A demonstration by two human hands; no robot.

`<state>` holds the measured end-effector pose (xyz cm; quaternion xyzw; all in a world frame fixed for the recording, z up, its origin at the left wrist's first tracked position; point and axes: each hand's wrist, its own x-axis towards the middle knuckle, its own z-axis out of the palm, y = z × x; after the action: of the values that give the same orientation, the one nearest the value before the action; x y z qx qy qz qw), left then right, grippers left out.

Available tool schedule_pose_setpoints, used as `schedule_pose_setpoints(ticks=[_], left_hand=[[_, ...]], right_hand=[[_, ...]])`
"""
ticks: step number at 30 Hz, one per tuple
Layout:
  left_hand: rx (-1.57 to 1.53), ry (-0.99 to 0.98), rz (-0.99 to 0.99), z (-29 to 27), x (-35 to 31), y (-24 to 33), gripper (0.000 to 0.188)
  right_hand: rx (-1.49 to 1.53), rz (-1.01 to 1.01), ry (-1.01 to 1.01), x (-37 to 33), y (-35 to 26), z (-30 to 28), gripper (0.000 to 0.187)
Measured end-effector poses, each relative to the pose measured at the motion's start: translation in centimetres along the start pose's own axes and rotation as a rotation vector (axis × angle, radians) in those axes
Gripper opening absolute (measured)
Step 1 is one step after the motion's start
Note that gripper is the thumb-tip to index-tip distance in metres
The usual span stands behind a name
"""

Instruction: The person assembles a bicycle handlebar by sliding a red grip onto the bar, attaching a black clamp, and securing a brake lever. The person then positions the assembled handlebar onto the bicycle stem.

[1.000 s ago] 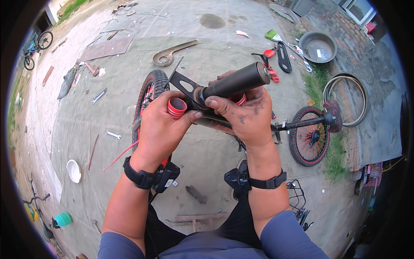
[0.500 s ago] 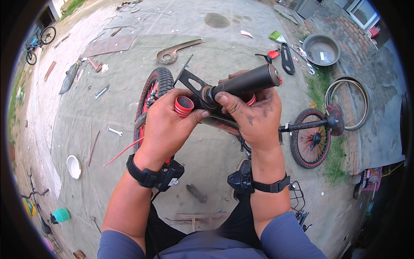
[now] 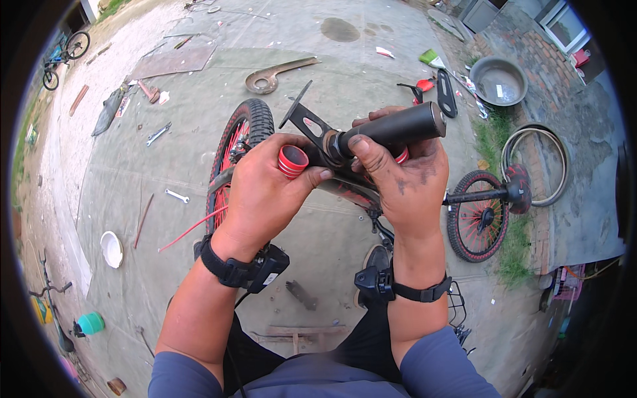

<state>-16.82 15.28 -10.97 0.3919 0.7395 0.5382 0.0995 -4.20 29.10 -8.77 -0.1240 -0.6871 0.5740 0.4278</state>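
A thick black tube (image 3: pixel 398 131) points up and to the right, its rounded end cap outward. At its lower left end sits a flat black bracket (image 3: pixel 308 125) with an oval slot and a collar. My right hand (image 3: pixel 418 179) is closed on the tube, thumb along its near side; a second red ring (image 3: pixel 402 156) peeks out beside that hand. My left hand (image 3: pixel 262 189) is closed round a hollow red ring (image 3: pixel 292 161) with silver lines, its thumb pressed on the dark part beside the collar. What lies under the left fingers is hidden.
Beyond my hands lies a bicycle, its red-spoked front wheel (image 3: pixel 242 142) at left, rear wheel (image 3: pixel 482 215) and saddle (image 3: pixel 517 189) at right. On the ground are wrenches (image 3: pixel 158 134), a white bowl (image 3: pixel 111 249), a metal chain guard (image 3: pixel 265 79) and a grey basin (image 3: pixel 499 81).
Both hands have shifted slightly to the right and a little down, carrying the tube, bracket and red ring with them. Each hand keeps its grip.
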Motion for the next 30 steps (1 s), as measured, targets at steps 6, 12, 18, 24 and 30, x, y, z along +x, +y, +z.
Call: schedule_pose_setpoints(ticks=[6, 12, 18, 24, 30], left_hand=[[-0.004, -0.019, 0.012, -0.2, -0.2, 0.0, 0.039], [0.009, -0.001, 0.037, 0.0, -0.1, -0.1, 0.039], [0.033, -0.001, 0.042, 0.0, 0.0, 0.0, 0.039], [0.03, -0.006, 0.049, -0.1, 0.0, 0.0, 0.039], [0.031, 0.011, 0.024, 0.2, 0.1, -0.1, 0.039]], right_hand=[[0.187, 0.002, -0.21, 1.4, -0.5, -1.5, 0.036], [0.025, 0.053, -0.075, 0.6, -1.6, -0.6, 0.033], [0.052, 0.057, -0.014, 0.5, -1.7, -0.1, 0.034], [0.254, 0.178, -0.173, 1.5, -1.5, -2.1, 0.038], [-0.069, -0.014, -0.032, 1.0, -1.3, -1.9, 0.047]])
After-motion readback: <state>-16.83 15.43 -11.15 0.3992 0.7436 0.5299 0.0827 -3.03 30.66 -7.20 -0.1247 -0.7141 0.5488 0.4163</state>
